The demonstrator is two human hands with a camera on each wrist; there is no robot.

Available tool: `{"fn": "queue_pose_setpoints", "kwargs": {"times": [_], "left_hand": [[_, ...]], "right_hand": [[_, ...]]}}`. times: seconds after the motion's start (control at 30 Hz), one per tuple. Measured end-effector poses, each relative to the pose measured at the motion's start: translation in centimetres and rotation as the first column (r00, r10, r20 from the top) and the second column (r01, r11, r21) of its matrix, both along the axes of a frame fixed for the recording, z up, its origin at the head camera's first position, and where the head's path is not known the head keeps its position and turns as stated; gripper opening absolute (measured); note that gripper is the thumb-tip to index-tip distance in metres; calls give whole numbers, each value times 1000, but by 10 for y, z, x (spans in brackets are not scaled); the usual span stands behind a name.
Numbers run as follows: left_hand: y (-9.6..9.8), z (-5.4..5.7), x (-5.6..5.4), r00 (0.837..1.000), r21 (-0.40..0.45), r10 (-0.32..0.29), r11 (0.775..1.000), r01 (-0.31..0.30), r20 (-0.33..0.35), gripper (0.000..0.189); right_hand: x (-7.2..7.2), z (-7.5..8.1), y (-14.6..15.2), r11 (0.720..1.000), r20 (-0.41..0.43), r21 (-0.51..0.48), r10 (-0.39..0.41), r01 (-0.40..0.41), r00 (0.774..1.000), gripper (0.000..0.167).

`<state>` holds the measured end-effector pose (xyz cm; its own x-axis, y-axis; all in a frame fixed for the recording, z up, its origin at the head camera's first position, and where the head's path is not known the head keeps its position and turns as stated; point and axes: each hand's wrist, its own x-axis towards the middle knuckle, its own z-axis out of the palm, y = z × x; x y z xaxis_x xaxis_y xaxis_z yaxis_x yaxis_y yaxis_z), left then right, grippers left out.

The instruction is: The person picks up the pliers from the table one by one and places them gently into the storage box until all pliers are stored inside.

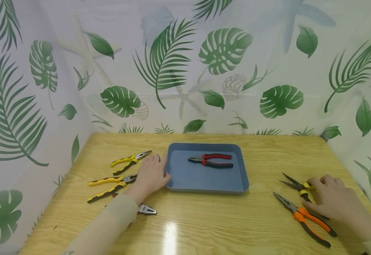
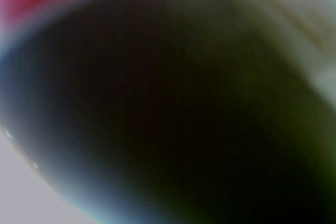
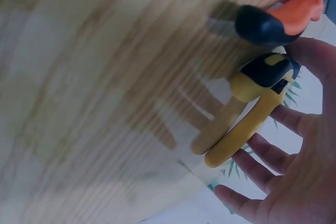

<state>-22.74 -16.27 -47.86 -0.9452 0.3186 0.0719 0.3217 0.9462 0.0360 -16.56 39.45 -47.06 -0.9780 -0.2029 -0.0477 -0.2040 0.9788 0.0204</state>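
My left hand rests against the left side of a blue-grey tray, thumb and fingers touching its rim. Inside the tray lie red-and-black pliers. On the right, my right hand reaches over yellow-and-black needle-nose pliers. In the right wrist view, its fingers are spread and loosely extended beside the yellow handle, fingertips at or touching it, the thumb on the other side. Just nearer lie orange-and-black needle-nose pliers. The left wrist view is dark and blurred.
Left of the tray lie yellow-and-black needle-nose pliers and larger yellow-and-black pliers. Red-handled pliers are partly hidden under my left forearm. A leaf-patterned cloth hangs behind the wooden table.
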Motion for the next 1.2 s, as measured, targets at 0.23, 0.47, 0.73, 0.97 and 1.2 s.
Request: {"fn": "queue_pose_setpoints", "kwargs": {"times": [0.23, 0.47, 0.73, 0.97, 1.2], "left_hand": [[-2, 1, 0, 1000, 19, -3, 1000, 3, 5, 56], [-1, 2, 0, 1000, 10, 1, 1000, -1, 3, 56], [0, 1, -1, 1000, 18, 2, 1000, -2, -3, 55], [0, -1, -1, 1000, 18, 1, 1000, -1, -19, 49], [-1, -1, -1, 1000, 6, -1, 1000, 2, -11, 45]], "right_hand": [[1, -4, 1, 999, -10, -41, 32, -33, 999, 76], [-1, -7, 3, 997, 3, -72, 27, -27, 1000, 70], [-2, -12, 6, 996, -5, -78, 31, -32, 999, 70], [-3, -14, 6, 998, 7, -62, 6, -5, 1000, 71], [-6, -15, 6, 997, 30, -67, -21, 23, 999, 72]]}}
